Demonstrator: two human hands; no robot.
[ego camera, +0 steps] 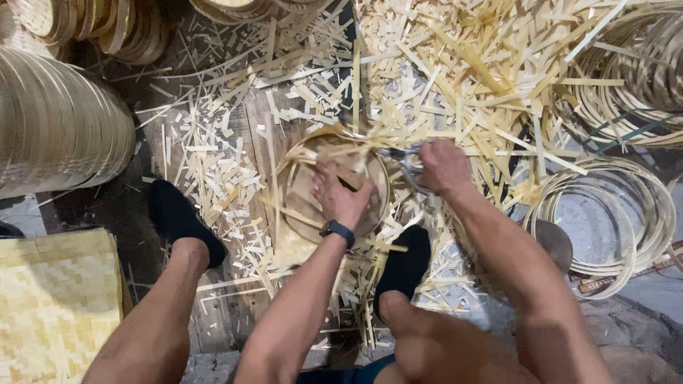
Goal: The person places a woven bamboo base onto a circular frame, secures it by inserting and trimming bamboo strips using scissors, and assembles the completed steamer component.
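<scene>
My left hand (340, 193) presses down inside a round woven bamboo tray (306, 192) that lies on the floor between my feet, fingers closed on its woven strips. A dark watch (337, 231) is on that wrist. My right hand (443, 165) grips metal scissors (404, 158) at the tray's right rim, blades pointing left along the upper edge. Loose strip ends stick out around the rim.
Cut bamboo strips (455, 78) litter the floor. Stacks of round frames (57, 128) stand at left and top left. Bamboo hoops (612, 213) lie at right, more coils (640, 71) at top right. A woven mat (53, 299) lies lower left. My dark shoes (178, 217) flank the tray.
</scene>
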